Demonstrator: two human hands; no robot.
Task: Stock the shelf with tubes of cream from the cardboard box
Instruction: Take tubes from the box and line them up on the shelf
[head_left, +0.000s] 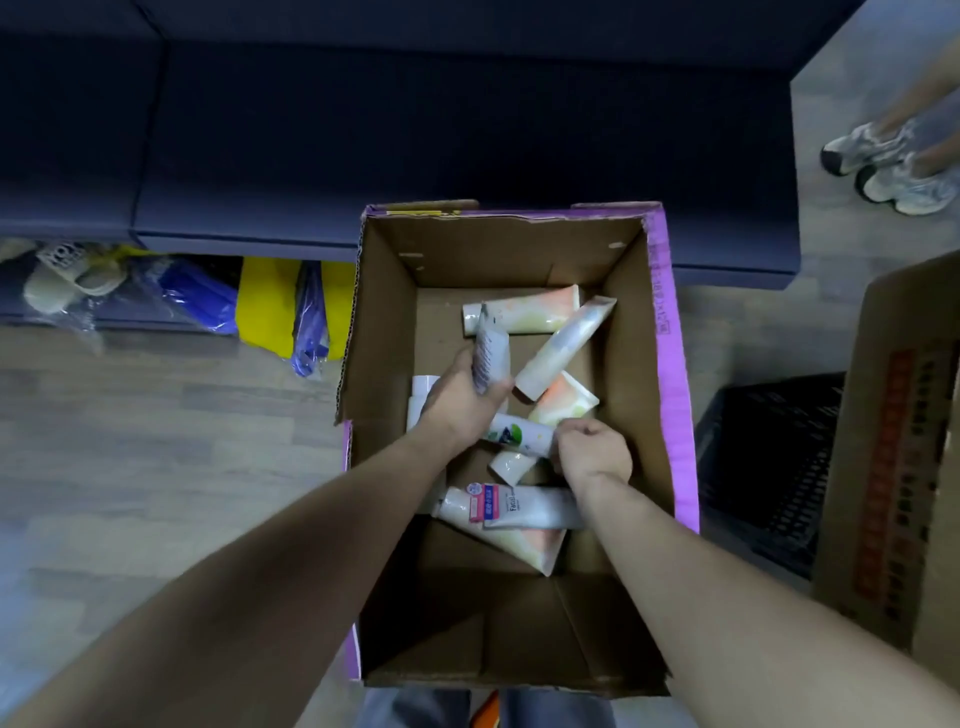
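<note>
Where both arms reach down into the open cardboard box (384, 332) on the floor, left hand (460, 402) curled round a white tube with purple print (491, 353), held upright above the rest; right hand (592, 449) with fingers bent, pinching the end of a tube with a green and dark label (514, 434). Loose on the box bottom, more tubes of cream: a peach-tinted tube (524, 310) at the far end, a pale tube (563, 345) slanting beside it, a pink-labelled tube (511, 506) near the wrists. Beyond the box, a dark blue sofa (415, 130); to the right, a second carton (904, 447) and a black crate (769, 467).

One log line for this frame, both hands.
left hand: holds white tube | right hand: grips leaf-print tube | cardboard box: more tubes inside
</note>
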